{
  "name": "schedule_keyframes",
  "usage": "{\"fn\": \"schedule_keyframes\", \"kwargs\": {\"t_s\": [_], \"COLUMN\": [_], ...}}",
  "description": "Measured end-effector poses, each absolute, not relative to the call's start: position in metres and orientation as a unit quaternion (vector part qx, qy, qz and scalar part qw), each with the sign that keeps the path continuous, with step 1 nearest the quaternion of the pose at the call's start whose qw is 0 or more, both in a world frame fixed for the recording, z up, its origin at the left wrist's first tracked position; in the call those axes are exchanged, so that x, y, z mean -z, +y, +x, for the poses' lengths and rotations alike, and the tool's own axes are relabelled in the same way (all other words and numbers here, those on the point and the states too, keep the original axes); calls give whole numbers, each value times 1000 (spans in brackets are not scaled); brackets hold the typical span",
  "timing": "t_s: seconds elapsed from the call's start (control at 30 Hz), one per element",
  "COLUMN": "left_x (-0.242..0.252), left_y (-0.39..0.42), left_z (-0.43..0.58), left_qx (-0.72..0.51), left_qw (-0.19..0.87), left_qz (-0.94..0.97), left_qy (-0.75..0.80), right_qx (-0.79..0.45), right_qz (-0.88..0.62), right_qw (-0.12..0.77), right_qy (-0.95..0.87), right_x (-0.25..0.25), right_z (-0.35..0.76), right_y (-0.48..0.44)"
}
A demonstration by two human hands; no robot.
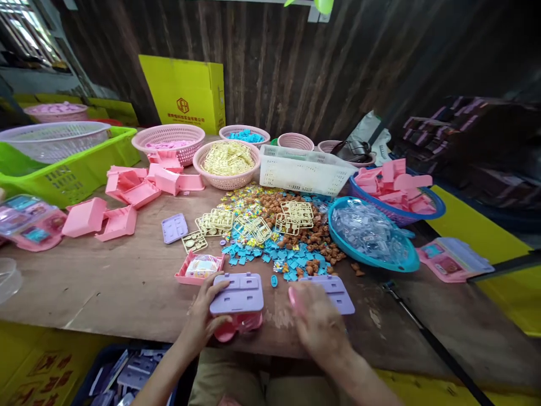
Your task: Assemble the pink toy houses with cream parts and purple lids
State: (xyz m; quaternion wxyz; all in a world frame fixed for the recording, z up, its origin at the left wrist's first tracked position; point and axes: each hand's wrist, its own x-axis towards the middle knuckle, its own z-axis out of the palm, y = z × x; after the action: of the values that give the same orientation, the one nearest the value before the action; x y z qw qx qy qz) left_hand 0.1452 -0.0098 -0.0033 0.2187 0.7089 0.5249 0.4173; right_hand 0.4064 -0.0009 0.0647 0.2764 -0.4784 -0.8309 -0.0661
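My left hand grips a pink plastic toy box with a purple lid, thumb low on the side and fingers over the lid's left edge. My right hand, blurred, is closed with a small rounded pink piece at its fingertips; its exact kind is unclear. Partly behind that hand lies a purple panel on the table. Left of the held box sits a pink tray with a clear-wrapped packet inside. A small blue oval piece lies between my hands.
Piles of blue pieces, brown pieces and cream sprues spread ahead. A turquoise basin of clear packets stands right, near a black stick. Pink boxes lie left; baskets line the back.
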Motion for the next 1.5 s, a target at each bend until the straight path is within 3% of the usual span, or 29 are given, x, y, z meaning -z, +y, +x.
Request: {"fn": "schedule_keyframes", "kwargs": {"t_s": [0.17, 0.43, 0.53, 0.63, 0.73, 1.0, 1.13, 1.27, 1.37, 1.5], "left_x": [13, -39, -44, -34, -20, -6, -16, -24, -28, -30], "left_y": [3, -11, -17, -12, -2, 1, 5, 13, 20, 25], "left_z": [134, 188, 238, 272, 282, 279, 288, 297, 302, 308], "left_qx": [-377, -408, -381, -330, -304, -388, -408, -417, -417, -418], "left_qw": [79, -93, -11, 122, 225, 308, 374, 426, 454, 470], "left_qz": [766, 811, 849, 828, 792, 734, 677, 607, 564, 538], "left_qy": [515, 408, 366, 435, 479, 465, 486, 526, 549, 561], "right_qx": [59, -61, -174, -254, -282, -106, -91, -88, -126, -305], "right_qz": [-583, -596, -570, -586, -624, -669, -672, -678, -682, -595], "right_qw": [193, 243, 304, 376, 364, 271, 221, 236, 311, 489], "right_qy": [-787, -763, -744, -672, -631, -684, -701, -691, -650, -561], "right_x": [-52, -40, -48, -46, -33, -11, -6, -4, -23, -77], "right_z": [477, 441, 447, 474, 505, 524, 515, 517, 524, 514], "right_y": [19, 12, 13, 9, 3, 38, 64, 77, 68, 27]}}
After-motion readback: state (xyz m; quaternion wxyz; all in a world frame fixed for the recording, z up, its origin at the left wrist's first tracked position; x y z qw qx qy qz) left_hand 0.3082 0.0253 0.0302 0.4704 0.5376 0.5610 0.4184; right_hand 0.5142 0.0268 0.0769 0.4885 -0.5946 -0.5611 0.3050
